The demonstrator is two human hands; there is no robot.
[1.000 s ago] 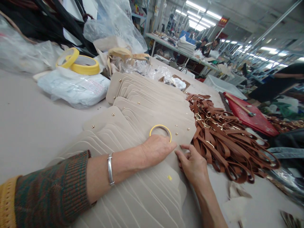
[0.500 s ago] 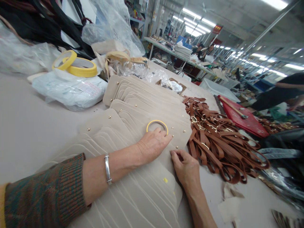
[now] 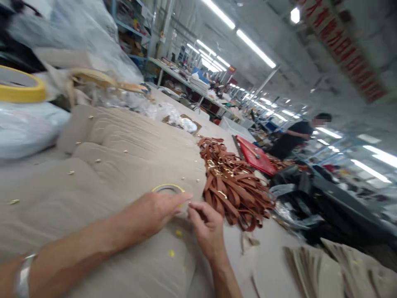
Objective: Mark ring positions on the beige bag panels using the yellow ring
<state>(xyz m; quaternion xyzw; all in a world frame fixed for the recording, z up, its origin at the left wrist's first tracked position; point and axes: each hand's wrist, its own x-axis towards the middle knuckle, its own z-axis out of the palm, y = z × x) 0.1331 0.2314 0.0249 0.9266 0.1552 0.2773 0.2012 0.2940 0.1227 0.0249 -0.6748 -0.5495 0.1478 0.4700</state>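
My left hand (image 3: 156,211) has its fingers closed over the near side of a thin roll of yellow tape (image 3: 166,185); only the far arc of the ring shows. Just to its right, my right hand (image 3: 209,229) pinches thumb and forefinger together near the left fingertips. Whatever that pinch holds is too small to make out. Both hands are over overlapping beige panels (image 3: 149,165) with small gold-coloured studs. Small yellow bits of tape (image 3: 171,253) stick to the panels below my hands.
Brown straps with gold-coloured clips (image 3: 232,182) lie in a heap at right. Behind them is a red board (image 3: 256,155) with a tool on it. A larger yellow tape roll (image 3: 27,95) rests on a plastic-wrapped pack. Beige pieces (image 3: 322,269) stand at front right. A person (image 3: 294,134) stands farther back.
The camera view has swung right and tilted, shifting the table's things leftward. My two hands are closer together, and the left now covers more of the tape roll.
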